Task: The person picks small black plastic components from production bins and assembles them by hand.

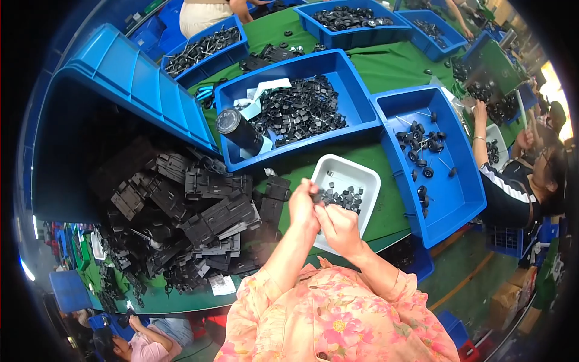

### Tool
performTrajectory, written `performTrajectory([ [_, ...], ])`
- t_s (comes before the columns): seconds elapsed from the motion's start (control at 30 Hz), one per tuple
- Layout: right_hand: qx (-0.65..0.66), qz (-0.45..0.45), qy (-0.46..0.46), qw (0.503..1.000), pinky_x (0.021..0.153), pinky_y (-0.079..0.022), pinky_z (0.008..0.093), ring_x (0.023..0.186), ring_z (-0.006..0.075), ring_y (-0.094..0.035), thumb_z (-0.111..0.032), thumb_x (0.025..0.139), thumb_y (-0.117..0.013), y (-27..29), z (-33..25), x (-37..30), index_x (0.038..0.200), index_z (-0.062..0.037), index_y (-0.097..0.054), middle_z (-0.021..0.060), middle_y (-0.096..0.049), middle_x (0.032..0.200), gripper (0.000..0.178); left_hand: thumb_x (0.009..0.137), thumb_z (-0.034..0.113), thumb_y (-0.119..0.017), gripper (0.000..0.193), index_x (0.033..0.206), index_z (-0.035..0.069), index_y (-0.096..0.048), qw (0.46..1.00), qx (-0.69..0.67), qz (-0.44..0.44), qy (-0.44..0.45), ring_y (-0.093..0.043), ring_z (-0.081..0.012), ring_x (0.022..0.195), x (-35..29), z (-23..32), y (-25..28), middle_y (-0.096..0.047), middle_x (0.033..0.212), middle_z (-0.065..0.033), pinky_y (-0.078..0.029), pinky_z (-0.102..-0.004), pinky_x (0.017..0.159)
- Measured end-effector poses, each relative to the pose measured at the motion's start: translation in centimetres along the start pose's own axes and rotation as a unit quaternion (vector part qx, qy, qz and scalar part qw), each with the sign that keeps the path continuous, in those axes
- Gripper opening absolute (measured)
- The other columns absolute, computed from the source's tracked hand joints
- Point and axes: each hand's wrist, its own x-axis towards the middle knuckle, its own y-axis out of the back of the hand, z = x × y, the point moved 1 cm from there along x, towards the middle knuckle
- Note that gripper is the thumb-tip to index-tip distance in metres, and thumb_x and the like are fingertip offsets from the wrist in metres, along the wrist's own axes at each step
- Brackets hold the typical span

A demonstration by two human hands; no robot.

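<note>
My left hand [303,206] and my right hand [339,228] meet over the near-left side of a white tray [373,182]. The fingers of both are closed and pressed together. Between them is something small and dark, mostly covered by the fingers, whose kind I cannot make out. Small black square pieces [348,198] lie loose in the tray just beyond my hands. To the left, a big heap of black plastic chassis-like parts [220,220] spills out of a tipped blue crate [136,78], its nearest parts close to my left wrist.
Behind the tray, a blue bin [359,114] holds many small black parts and a dark cylindrical bottle [240,130]. On the right, another blue bin [455,199] contains wheels on axles [422,145]. Green cloth [392,211] covers the table. A co-worker [512,175] sits at the right.
</note>
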Motion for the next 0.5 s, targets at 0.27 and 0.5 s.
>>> performTrajectory([
  [0.27, 0.427, -0.109, -0.341, 0.831, 0.045, -0.033, 0.0188, 0.049, 0.0043, -0.04, -0.012, 0.086, -0.045, 1.7, 0.8, 0.4, 0.078, 0.0008, -0.061, 0.0, -0.051, 0.059, 0.022, 0.091, 0.029, -0.045, 0.019, 0.087, 0.011, -0.051, 0.962, 0.048, -0.258, -0.073, -0.04, -0.0051, 0.058, -1.1, 3.8, 1.3, -0.045, 0.07, 0.0034, -0.033, -0.019, 0.053],
  [0.5, 0.369, -0.111, -0.349, 0.854, 0.044, -0.032, 0.0196, 0.049, 0.0038, -0.041, -0.029, 0.087, -0.051, -1.0, 1.5, 0.8, 0.08, -0.0006, -0.062, -0.0004, -0.05, 0.058, 0.032, 0.091, 0.029, -0.045, 0.021, 0.085, 0.01, -0.052, 0.958, 0.046, -0.265, -0.097, -0.039, -0.0045, 0.059, -2.7, 2.6, 2.0, -0.049, 0.072, 0.0021, -0.033, -0.0176, 0.055],
])
